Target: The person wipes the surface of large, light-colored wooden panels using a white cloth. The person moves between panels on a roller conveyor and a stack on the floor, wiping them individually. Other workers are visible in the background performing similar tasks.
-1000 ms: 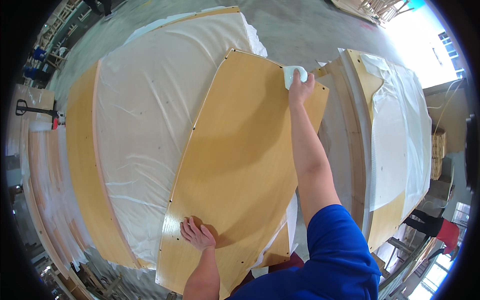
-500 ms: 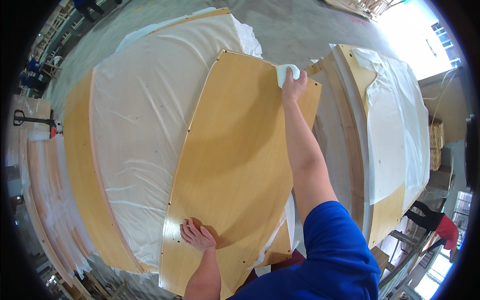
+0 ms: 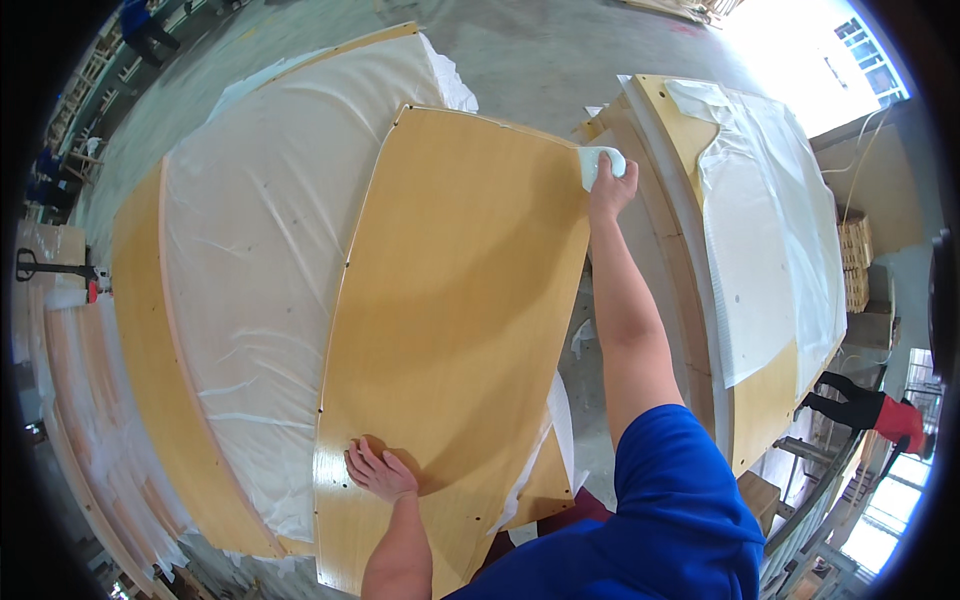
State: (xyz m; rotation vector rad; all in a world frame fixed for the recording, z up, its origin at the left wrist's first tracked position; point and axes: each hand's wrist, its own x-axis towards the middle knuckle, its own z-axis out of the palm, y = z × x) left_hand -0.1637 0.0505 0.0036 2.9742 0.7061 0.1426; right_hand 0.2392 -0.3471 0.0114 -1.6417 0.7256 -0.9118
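Note:
A long yellowish wooden panel (image 3: 450, 260) with small dark holes along its edges lies in front of me. My left hand (image 3: 384, 472) rests flat on its near part, fingers spread, holding nothing. With my arm stretched out, my right hand (image 3: 612, 192) grips a pale white pad (image 3: 600, 165) at the panel's far right corner. The pad reaches over the right edge and partly covers that corner. Whether it is cloth or foam I cannot make out.
Left of the panel is a stack under a white sheet (image 3: 260, 260), with a wooden board (image 3: 140, 290) along its side. Another stack with plastic wrap (image 3: 770, 220) stands to the right. A pallet jack handle (image 3: 55, 268) shows far left. A person in red (image 3: 895, 425) is at the right.
My right hand has moved the pad rightward along the panel's far end to the corner. My left hand stays flat on the panel. The whole view has shifted slightly.

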